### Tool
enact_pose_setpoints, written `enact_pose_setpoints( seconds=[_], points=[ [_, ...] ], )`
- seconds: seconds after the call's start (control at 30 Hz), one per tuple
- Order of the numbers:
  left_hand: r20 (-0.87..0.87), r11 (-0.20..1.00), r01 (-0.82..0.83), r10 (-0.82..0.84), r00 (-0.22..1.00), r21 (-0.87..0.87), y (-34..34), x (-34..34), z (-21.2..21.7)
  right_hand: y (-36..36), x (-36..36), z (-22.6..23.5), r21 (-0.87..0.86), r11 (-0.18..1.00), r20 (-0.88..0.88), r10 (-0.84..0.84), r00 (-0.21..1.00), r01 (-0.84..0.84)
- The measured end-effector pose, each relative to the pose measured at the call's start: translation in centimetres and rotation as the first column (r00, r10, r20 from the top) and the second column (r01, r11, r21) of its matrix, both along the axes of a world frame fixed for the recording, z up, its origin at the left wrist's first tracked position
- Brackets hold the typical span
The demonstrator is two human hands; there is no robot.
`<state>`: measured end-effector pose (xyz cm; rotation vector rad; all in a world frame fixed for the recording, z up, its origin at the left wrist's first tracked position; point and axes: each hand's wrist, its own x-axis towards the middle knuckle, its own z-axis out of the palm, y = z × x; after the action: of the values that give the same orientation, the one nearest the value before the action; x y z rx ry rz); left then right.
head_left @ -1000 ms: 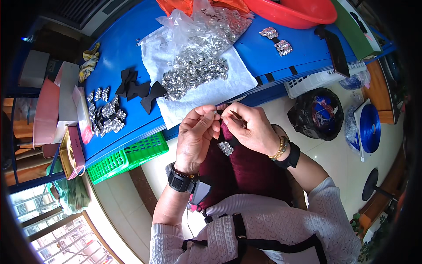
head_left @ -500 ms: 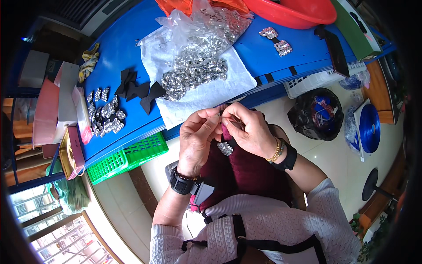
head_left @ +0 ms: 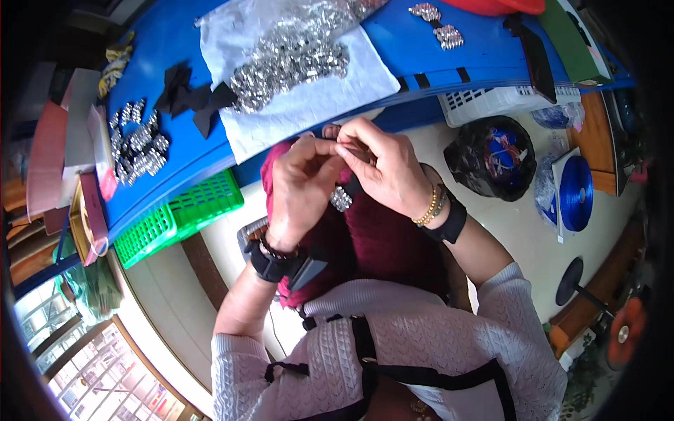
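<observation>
My left hand (head_left: 305, 186) and my right hand (head_left: 392, 168) meet fingertip to fingertip above my lap, at the near edge of the blue table (head_left: 414, 59). Both are pinched closed around part of a black fabric bow piece, mostly hidden by the fingers. From under them hangs its end, a cluster of silver rhinestones (head_left: 342, 199). Just beyond the hands, a heap of loose silver rhinestones (head_left: 288, 74) lies on a white plastic sheet (head_left: 270, 130). Black fabric bows (head_left: 184, 98) rest left of the heap.
Rhinestone-covered pieces (head_left: 140, 144) are grouped at the table's left, and a finished-looking rhinestone bow (head_left: 448, 36) lies on the right. Below the table are a green basket (head_left: 179, 217), a white basket (head_left: 484, 102), a black bag (head_left: 489, 158) and a blue ribbon spool (head_left: 576, 193).
The whole view has shifted, so the table and its contents sit higher and farther left. My hands stay pinched together on the bow piece; the rhinestone cluster still hangs below them.
</observation>
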<state>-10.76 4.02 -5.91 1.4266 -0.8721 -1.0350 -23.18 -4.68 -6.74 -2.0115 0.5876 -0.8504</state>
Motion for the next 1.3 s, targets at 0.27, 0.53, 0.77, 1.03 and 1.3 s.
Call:
enact_pose_setpoints(
  seconds=[0.27, 0.53, 0.77, 1.03, 1.3],
  points=[
    [0.057, 0.993, 0.026, -0.033, 0.998, 0.113, 1.1, -0.3, -2.4, 0.2, -1.5, 1.8, 0.373, 0.927, 0.296, -0.097, 0.950, -0.022],
    [0.527, 0.990, 0.138, -0.132, 0.839, 0.028, 2.9, -0.3, -5.4, -0.1, -7.4, 5.0, 0.562, 0.826, 0.290, -0.245, 0.925, 0.042],
    [0.480, 0.948, 0.154, -0.277, 0.833, 0.280, 1.7, -1.4, -6.5, -0.3, -10.6, 6.2, 0.505, 0.853, 0.272, -0.300, 0.914, 0.129],
    [0.086, 0.966, 0.159, -0.179, 0.980, 0.203, 2.4, 0.4, -6.2, -0.1, -13.3, 8.9, 0.436, 0.874, 0.329, -0.376, 0.867, 0.213],
    [-0.185, 0.996, 0.091, -0.085, 0.979, 0.021, 4.9, 1.7, -1.2, 0.1, -15.4, 9.0, 0.383, 0.874, 0.342, -0.435, 0.833, 0.299]
  ],
)
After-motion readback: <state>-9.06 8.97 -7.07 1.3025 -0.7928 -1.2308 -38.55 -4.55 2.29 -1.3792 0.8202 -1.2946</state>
